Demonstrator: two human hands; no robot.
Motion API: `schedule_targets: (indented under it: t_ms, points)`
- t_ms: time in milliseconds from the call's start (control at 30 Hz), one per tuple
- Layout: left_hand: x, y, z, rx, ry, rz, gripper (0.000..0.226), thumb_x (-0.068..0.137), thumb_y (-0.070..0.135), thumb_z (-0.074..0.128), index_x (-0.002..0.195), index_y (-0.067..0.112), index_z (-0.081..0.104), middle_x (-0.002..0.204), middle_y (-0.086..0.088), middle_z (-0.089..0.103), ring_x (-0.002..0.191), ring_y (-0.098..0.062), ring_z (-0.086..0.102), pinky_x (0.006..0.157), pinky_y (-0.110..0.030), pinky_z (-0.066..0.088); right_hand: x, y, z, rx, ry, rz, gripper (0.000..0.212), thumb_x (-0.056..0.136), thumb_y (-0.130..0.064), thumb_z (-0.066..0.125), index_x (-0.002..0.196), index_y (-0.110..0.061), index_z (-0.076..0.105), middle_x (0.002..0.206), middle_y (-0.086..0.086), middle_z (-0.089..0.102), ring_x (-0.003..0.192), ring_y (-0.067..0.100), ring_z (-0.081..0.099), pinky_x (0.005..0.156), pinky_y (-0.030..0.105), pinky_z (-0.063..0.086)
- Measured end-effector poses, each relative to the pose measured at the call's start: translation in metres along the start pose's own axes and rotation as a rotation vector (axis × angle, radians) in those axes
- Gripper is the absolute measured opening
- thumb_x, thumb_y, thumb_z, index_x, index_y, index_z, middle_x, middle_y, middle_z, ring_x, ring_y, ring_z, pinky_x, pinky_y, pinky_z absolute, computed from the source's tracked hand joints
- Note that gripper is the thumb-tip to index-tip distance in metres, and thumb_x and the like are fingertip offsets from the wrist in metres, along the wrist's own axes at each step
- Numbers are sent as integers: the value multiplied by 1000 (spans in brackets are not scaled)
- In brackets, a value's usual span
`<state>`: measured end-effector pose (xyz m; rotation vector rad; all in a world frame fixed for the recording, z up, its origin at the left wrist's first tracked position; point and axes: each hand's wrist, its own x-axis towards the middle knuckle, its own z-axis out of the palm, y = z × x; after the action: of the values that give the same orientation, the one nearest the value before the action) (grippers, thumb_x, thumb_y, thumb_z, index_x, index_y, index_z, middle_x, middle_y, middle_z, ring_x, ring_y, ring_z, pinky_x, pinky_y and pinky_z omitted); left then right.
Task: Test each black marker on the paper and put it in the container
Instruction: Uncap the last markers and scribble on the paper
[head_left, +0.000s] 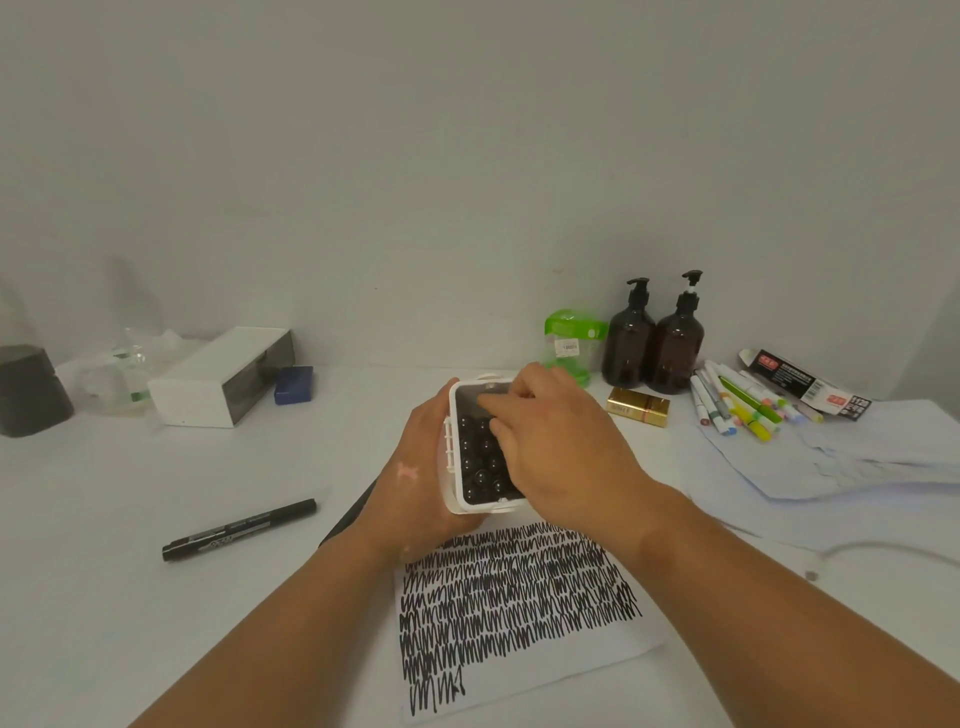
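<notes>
At the middle of the counter, just beyond one scribbled paper, one white container is tilted toward the person. The left hand grips its left wall. The right hand lies over the opening, its fingers curled down among the standing markers inside. Whether they pinch one cannot be told, and the hand hides too many caps to count. One loose black marker lies capped on the counter to the left. Two brown pump bottles stand behind.
</notes>
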<state>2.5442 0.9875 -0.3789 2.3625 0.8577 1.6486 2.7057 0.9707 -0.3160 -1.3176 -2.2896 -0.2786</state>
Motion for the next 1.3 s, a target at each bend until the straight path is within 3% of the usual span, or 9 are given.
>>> schedule_targets:
  t_ms: [200,400,567,700,833,933,1067,1200,1300]
  points:
    - [-10,-21,-3,11,-84,-246,110,58,29,92,142,56,27,135,38,42,127,11,44,97,-2,38,-54,32,-2,318,242,289,14,94,-23,68,100,-35,72,89,-20,60,79,-5,55,67,6,41]
    - [10,-42,-4,-15,-215,-537,112,51,39,94,134,67,24,123,35,55,112,13,55,92,-17,48,-107,53,29,447,79,507,18,88,-23,77,81,-38,71,74,-15,67,77,2,60,61,12,42]
    - [28,-56,0,-137,-297,-715,108,51,32,95,138,53,34,110,35,62,97,12,62,79,-21,53,-113,53,34,510,78,500,20,85,-21,78,75,-38,72,84,-29,65,74,5,59,65,12,44]
    - [32,-60,7,-266,-299,-817,96,53,24,95,128,55,43,111,21,67,104,-11,67,75,-35,63,-117,52,38,558,89,489,20,84,-20,78,73,-36,72,78,-25,66,68,6,58,64,13,44]
    - [30,-56,1,-262,-334,-816,114,54,25,98,142,55,31,124,15,61,112,-14,64,83,-36,61,-121,51,41,584,84,465,18,84,-21,79,76,-35,73,71,-17,66,66,5,57,63,13,43]
    - [27,-49,-19,-59,-372,-902,122,62,33,95,152,47,13,121,16,55,104,-8,65,78,-24,54,-125,51,40,577,63,436,19,84,-22,80,75,-37,72,78,-23,66,69,4,58,64,11,43]
    - [15,-39,-54,642,-461,-803,45,86,35,73,127,24,57,108,6,65,100,-16,64,84,-24,49,-122,49,42,552,54,426,20,84,-23,80,71,-36,71,76,-26,66,68,6,59,65,12,43]
    - [-13,-30,-62,965,-694,-792,30,90,34,59,114,17,62,111,-5,65,98,-23,61,82,-32,52,-121,40,44,555,24,395,19,83,-23,78,71,-36,71,75,-24,67,69,7,60,65,13,43]
    - [-28,-27,-55,1002,-664,-828,20,89,20,53,106,15,62,108,-10,63,92,-26,62,75,-32,52,-124,35,43,533,-4,366,20,82,-24,79,71,-38,70,76,-23,67,70,8,61,68,14,45]
